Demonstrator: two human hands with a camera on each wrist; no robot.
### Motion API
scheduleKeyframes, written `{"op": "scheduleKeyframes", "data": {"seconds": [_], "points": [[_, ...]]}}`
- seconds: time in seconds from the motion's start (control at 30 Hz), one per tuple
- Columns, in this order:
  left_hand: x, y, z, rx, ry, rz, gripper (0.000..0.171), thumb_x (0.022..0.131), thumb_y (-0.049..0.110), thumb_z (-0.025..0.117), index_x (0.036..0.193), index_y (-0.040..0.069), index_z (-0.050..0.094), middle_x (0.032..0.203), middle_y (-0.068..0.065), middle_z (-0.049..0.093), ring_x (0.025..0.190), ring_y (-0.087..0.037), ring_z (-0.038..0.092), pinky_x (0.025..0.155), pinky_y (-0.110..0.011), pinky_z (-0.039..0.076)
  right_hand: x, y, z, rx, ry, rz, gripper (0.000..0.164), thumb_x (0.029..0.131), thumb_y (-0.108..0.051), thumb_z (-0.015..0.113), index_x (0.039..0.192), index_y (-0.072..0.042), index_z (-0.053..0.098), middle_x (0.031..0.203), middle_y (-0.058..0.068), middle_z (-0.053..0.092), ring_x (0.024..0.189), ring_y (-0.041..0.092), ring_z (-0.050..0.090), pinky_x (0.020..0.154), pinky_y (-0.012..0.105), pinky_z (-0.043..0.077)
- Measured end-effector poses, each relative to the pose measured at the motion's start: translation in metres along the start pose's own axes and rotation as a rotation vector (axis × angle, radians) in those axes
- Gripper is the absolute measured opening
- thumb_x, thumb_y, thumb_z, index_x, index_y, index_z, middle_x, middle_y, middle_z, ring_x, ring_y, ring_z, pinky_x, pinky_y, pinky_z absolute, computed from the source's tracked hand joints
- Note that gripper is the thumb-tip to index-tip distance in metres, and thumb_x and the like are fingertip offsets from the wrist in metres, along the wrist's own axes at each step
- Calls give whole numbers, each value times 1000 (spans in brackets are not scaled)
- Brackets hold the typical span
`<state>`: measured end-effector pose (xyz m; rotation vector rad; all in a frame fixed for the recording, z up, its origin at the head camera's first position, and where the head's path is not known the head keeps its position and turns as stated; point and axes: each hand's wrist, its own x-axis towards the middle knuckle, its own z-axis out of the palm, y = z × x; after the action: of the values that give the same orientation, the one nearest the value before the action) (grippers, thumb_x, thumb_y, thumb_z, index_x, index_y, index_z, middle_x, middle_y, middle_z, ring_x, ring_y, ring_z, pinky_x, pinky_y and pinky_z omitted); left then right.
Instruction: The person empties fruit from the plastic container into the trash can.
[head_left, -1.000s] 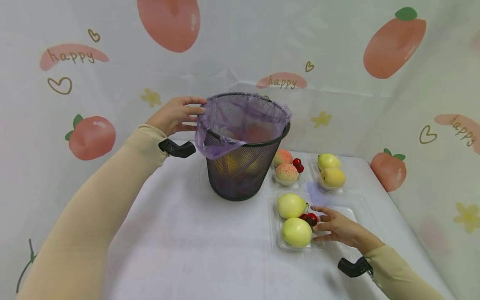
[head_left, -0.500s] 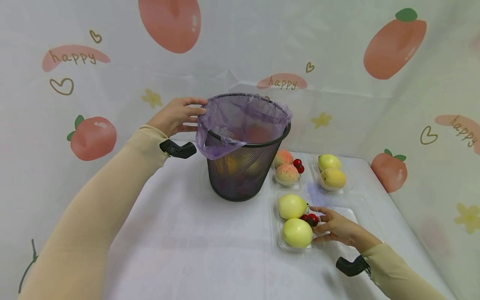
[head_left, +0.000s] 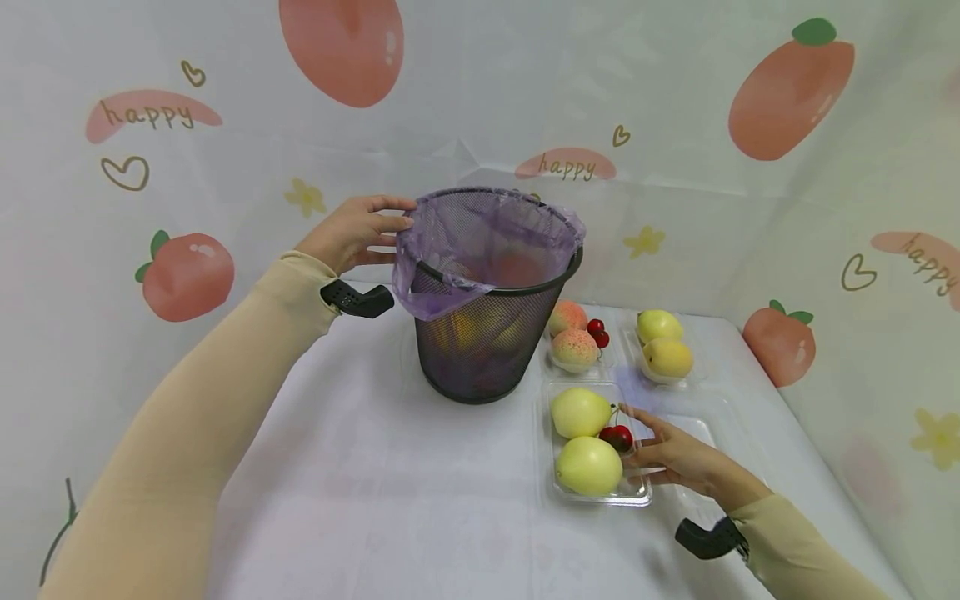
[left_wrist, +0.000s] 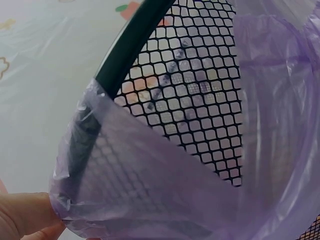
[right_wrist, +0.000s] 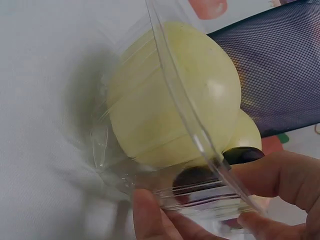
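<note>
My left hand (head_left: 352, 233) touches the left rim of a black mesh wastebasket (head_left: 480, 367), its fingers spread and fairly straight. A purple plastic bag (head_left: 438, 304) lines the basket and folds over part of its rim; yellow and reddish fruit shows through the mesh. In the left wrist view, fingers (left_wrist: 25, 212) meet the bagged rim. My right hand (head_left: 678, 458) pinches the right edge of a clear plastic container (head_left: 630, 502), which tilts up on that side. Inside lie two pale yellow pears (head_left: 589, 465) and dark red cherries (head_left: 617, 437).
Behind stands a clear container with two peaches (head_left: 573, 348) and cherries (head_left: 597, 333). Another at the back right holds two yellow fruits (head_left: 667, 357). A further clear tray (head_left: 693, 429) lies beyond my right hand. A fruit-printed cloth backdrop (head_left: 465, 83) surrounds the white table (head_left: 390, 492).
The pear container's right edge has risen in my right hand, and the pears have shifted slightly left. My left hand stays at the basket rim.
</note>
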<state>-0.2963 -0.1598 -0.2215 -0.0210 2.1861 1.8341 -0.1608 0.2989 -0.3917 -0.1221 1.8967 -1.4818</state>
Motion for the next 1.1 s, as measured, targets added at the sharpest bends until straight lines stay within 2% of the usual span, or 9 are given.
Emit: {"op": "scheduleKeyframes", "data": {"seconds": [0.1, 0.23, 0.47, 0.93, 1.1], "points": [[-1, 0, 0, 4, -2, 2, 46, 99, 18, 55, 144, 17, 44, 122, 4, 46, 111, -20, 51, 105, -41, 44, 0, 1, -1, 19, -27, -6, 91, 95, -8, 58, 154, -10, -12, 109, 11, 60, 98, 18, 62, 89, 39, 55], [-1, 0, 0, 8, -1, -1, 47, 99, 18, 55, 145, 18, 44, 125, 4, 46, 114, -21, 51, 105, -41, 44, 0, 2, -1, 78, -47, 7, 90, 96, -9, 54, 154, -17, -15, 102, 9, 58, 100, 19, 60, 91, 40, 52], [0, 1, 0, 6, 5, -10, 47, 99, 19, 55, 145, 19, 44, 138, 0, 41, 122, -23, 48, 107, -42, 43, 1, 6, -2, 217, -82, 10, 88, 97, -6, 49, 153, -25, -17, 102, 7, 55, 107, 22, 62, 95, 52, 51], [-1, 1, 0, 28, -5, 5, 47, 100, 18, 54, 145, 18, 42, 133, 1, 43, 117, -22, 50, 106, -41, 43, 1, 12, 0, 315, -119, -22, 88, 99, -6, 48, 153, -32, -16, 113, 8, 48, 107, 21, 59, 96, 47, 51], [-1, 0, 0, 35, -2, 4, 47, 100, 19, 54, 146, 18, 43, 134, 1, 43, 118, -22, 49, 106, -40, 44, 3, 14, 1, 331, -136, -41, 87, 99, -4, 47, 153, -38, -13, 110, 8, 49, 109, 20, 59, 94, 46, 52]]}}
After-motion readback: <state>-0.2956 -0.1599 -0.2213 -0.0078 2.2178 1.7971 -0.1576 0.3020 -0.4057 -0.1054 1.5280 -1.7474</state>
